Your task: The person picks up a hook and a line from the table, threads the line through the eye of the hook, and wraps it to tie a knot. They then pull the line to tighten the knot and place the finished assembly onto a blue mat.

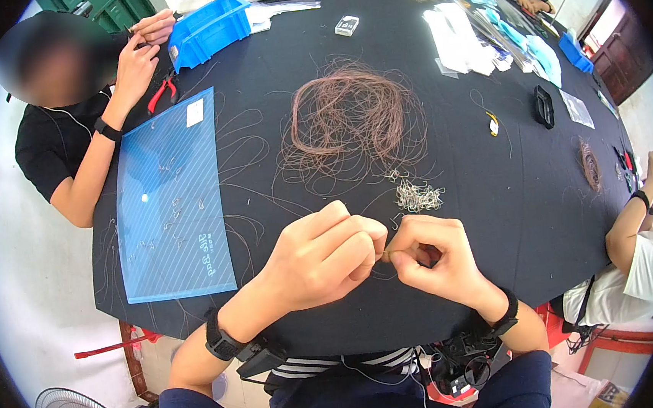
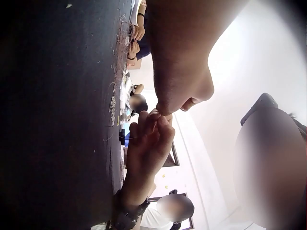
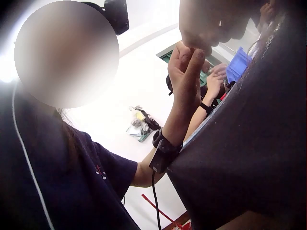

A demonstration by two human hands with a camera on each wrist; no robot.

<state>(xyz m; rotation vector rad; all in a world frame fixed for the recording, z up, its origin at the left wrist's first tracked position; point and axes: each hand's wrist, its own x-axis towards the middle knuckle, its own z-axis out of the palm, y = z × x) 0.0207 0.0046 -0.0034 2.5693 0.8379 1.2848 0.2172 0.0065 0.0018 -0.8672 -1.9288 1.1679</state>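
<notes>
Over the near side of the black table, my left hand (image 1: 323, 254) and right hand (image 1: 438, 260) meet fingertip to fingertip. Both pinch a thin fishing line, mostly covered by the fingers; whether a hook is pinched with it I cannot tell. In the left wrist view the right hand (image 2: 149, 143) has thumb and forefinger together beside the left fingertips. The right wrist view has the left hand (image 3: 189, 72) with its fingers curled in. Just beyond my hands lies a pile of small metal fish hooks (image 1: 418, 197). Behind it spreads a loose coil of brown line (image 1: 404, 113).
A blue striped zip bag (image 1: 177, 254) with several hooks on it lies at left, loose line strands beside it. Farther off are red-handled pliers (image 1: 161, 94), a blue bin (image 1: 209, 30), a small white box (image 1: 346, 25) and a black tray (image 1: 543, 106). Other people sit around the table.
</notes>
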